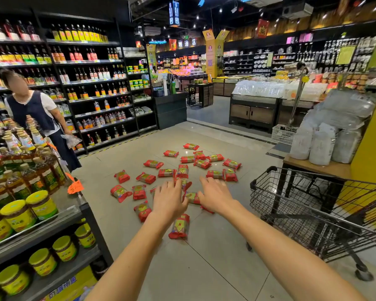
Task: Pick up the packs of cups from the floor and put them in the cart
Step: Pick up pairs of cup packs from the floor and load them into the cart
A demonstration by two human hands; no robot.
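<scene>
Grey tiled floor [215,246] — red packs [153,164] scattered | hands: left [168,199], right [215,197] spread, holding nothing | cart [313,213] right

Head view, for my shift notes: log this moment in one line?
red plastic packs: scattered on floor | left hand: open | right hand: open | black wire cart: no packs visible

Two bare forearms reach into view from the bottom edge, belonging to the person wearing the camera. No sleeve covers either arm up to where the picture cuts them off. The left hand [168,199] and right hand [215,195] are bare: no gloves, rings, watch or bracelet show on them.
</scene>
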